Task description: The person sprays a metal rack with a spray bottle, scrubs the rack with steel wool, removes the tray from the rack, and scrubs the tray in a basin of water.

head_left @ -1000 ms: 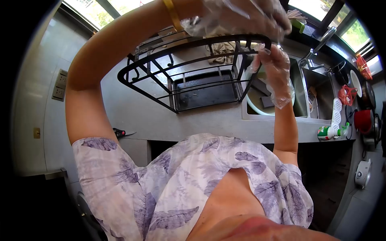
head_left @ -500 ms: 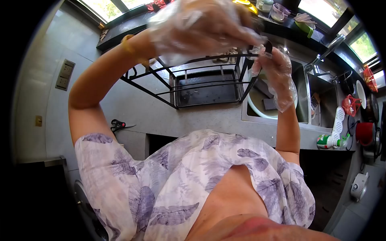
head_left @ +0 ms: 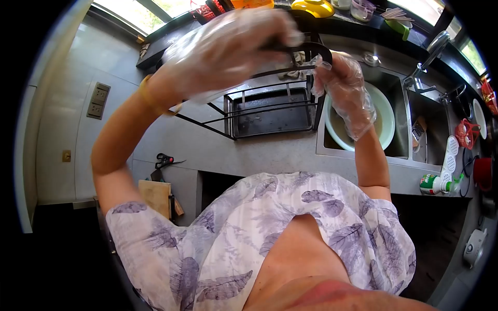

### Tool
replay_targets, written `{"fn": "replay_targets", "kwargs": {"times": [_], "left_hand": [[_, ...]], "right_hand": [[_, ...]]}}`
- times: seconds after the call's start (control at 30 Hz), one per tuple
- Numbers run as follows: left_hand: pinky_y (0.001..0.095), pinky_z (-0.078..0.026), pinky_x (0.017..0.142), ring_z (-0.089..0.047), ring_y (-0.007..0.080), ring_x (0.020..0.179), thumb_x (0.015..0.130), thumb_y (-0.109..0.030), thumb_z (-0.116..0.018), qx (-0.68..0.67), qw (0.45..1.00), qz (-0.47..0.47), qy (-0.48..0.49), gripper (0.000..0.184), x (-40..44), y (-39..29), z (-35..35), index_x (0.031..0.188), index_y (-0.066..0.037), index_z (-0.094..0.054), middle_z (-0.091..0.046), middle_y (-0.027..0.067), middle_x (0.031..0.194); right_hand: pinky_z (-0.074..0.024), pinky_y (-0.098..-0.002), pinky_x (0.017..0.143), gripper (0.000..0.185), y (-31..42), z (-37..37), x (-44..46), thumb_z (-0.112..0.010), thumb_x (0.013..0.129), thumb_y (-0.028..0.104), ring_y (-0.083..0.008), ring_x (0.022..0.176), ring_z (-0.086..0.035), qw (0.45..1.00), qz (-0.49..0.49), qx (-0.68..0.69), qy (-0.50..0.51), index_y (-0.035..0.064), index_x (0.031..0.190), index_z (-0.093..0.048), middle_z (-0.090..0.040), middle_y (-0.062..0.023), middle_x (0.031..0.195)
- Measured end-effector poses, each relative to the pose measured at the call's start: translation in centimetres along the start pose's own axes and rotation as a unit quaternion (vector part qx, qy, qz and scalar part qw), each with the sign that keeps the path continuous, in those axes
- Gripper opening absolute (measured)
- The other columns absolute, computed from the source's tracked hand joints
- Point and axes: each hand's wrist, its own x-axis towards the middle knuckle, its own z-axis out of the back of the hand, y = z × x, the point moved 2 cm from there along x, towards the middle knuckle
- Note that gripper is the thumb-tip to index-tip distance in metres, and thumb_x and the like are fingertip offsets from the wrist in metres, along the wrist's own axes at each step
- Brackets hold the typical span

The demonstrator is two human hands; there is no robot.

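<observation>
A black metal rack (head_left: 228, 115) stands on the counter, with a dark, wet-looking tray (head_left: 272, 116) in its lower part. My right hand (head_left: 346, 88), in a clear plastic glove, closes on the curved top end of the rack at its right side. My left hand (head_left: 228, 54), gloved too, is over the top of the rack and smeared by motion. Its fingertips meet a dark part near the curved end; whether they grip it or something else cannot be made out. Behind my right hand, a pale green basin (head_left: 390, 116) with murky water sits in the sink.
Scissors (head_left: 166, 160) and a wooden board (head_left: 153, 194) lie to the left. A double sink with a faucet (head_left: 415, 78) is at the right, near a spray bottle (head_left: 433, 184) and a white perforated strip (head_left: 450, 155). A yellow lid (head_left: 314, 8) rests on the back ledge.
My left hand has shifted left and slightly down along the rack's top. My right hand still grips the right end. Dark block shapes seen over the basin earlier no longer show.
</observation>
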Motion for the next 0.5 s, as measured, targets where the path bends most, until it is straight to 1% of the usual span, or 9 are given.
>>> {"fn": "replay_targets", "kwargs": {"times": [0.03,0.13,0.17,0.23,0.27,0.33,0.4,0.47,0.5], "left_hand": [[0.0351,-0.046,0.067,-0.058,0.0216,0.076,0.079,-0.014,-0.060,-0.011,0.994,-0.100,-0.038,0.016,1.7,-0.1,-0.3,0.090,-0.009,-0.050,-0.057,0.0057,0.085],[0.0341,-0.045,0.063,-0.056,0.0223,0.071,0.080,-0.011,-0.058,0.042,0.996,-0.023,0.074,0.010,3.0,-0.2,-1.7,0.086,-0.009,-0.050,-0.054,0.0059,0.084],[0.0329,-0.046,0.064,-0.056,0.0208,0.072,0.078,-0.008,-0.059,0.043,0.997,-0.018,0.067,0.011,2.3,-0.1,-1.6,0.085,-0.008,-0.051,-0.054,0.0059,0.084],[0.0304,-0.046,0.065,-0.055,0.0179,0.074,0.076,-0.001,-0.062,0.046,0.997,-0.008,0.063,0.015,-1.1,0.3,-0.3,0.085,-0.007,-0.052,-0.054,0.0058,0.084],[0.0296,-0.045,0.064,-0.055,0.0172,0.073,0.074,-0.001,-0.063,0.021,0.998,0.032,0.054,0.014,-2.8,0.2,0.8,0.081,-0.006,-0.052,-0.053,0.0055,0.084],[0.0283,-0.045,0.064,-0.054,0.0179,0.074,0.073,0.000,-0.063,0.056,0.993,0.089,0.055,0.016,-6.2,0.6,2.6,0.081,-0.006,-0.051,-0.052,0.0061,0.085],[0.0296,-0.047,0.063,-0.055,0.0167,0.071,0.075,-0.003,-0.063,0.006,0.991,0.129,0.034,0.013,-8.4,0.9,4.1,0.081,-0.006,-0.052,-0.052,0.0050,0.083],[0.0278,-0.045,0.071,-0.054,0.0164,0.080,0.074,-0.002,-0.063,0.036,0.982,0.172,0.074,0.015,-9.1,0.9,4.9,0.079,-0.008,-0.050,-0.051,0.0052,0.089],[0.0274,-0.045,0.072,-0.053,0.0153,0.080,0.075,-0.003,-0.063,0.034,0.987,0.139,0.069,0.014,-8.9,1.3,4.7,0.080,-0.008,-0.050,-0.051,0.0039,0.090]], "right_hand": [[-0.0382,-0.0224,0.045,0.007,-0.1,0.0,-0.1,-0.056,0.086,0.008,-0.0088,0.050,-0.047,1.000,0.002,0.011,-0.002,0.0014,0.084,-0.058,-0.049,-0.0005,0.061],[-0.0389,-0.0223,0.045,0.006,-0.6,0.2,-0.2,-0.055,0.086,0.006,-0.0087,0.050,-0.047,1.000,0.009,0.029,0.007,0.0016,0.087,-0.059,-0.050,-0.0005,0.061],[-0.0389,-0.0224,0.045,0.006,-0.7,0.4,-0.3,-0.055,0.086,0.006,-0.0085,0.050,-0.047,0.999,0.009,0.033,0.012,0.0017,0.087,-0.059,-0.050,-0.0004,0.061],[-0.0380,-0.0235,0.045,0.008,-0.6,0.4,-0.2,-0.056,0.085,0.006,-0.0088,0.050,-0.047,1.000,0.005,0.005,0.011,0.0009,0.078,-0.055,-0.049,-0.0009,0.059],[-0.0375,-0.0241,0.045,0.012,-0.5,0.2,-0.2,-0.056,0.085,0.005,-0.0090,0.050,-0.047,1.000,0.001,-0.006,0.011,0.0006,0.074,-0.054,-0.049,-0.0011,0.058],[-0.0376,-0.0236,0.046,0.009,-0.6,0.1,-0.1,-0.056,0.084,0.004,-0.0092,0.050,-0.047,0.999,-0.021,0.040,0.014,0.0002,0.076,-0.055,-0.050,-0.0015,0.059],[-0.0377,-0.0234,0.046,0.007,-1.0,0.1,-0.1,-0.056,0.084,0.003,-0.0093,0.049,-0.047,0.997,-0.041,0.063,0.009,0.0002,0.078,-0.056,-0.051,-0.0015,0.059],[-0.0385,-0.0227,0.046,0.005,-0.7,0.0,0.1,-0.055,0.084,0.002,-0.0089,0.050,-0.048,0.999,-0.022,0.043,0.018,0.0001,0.080,-0.056,-0.051,-0.0011,0.058],[-0.0387,-0.0226,0.046,0.004,-0.7,0.0,0.1,-0.055,0.084,0.002,-0.0088,0.050,-0.048,0.998,-0.020,0.052,0.022,0.0002,0.081,-0.057,-0.051,-0.0010,0.059]]}}
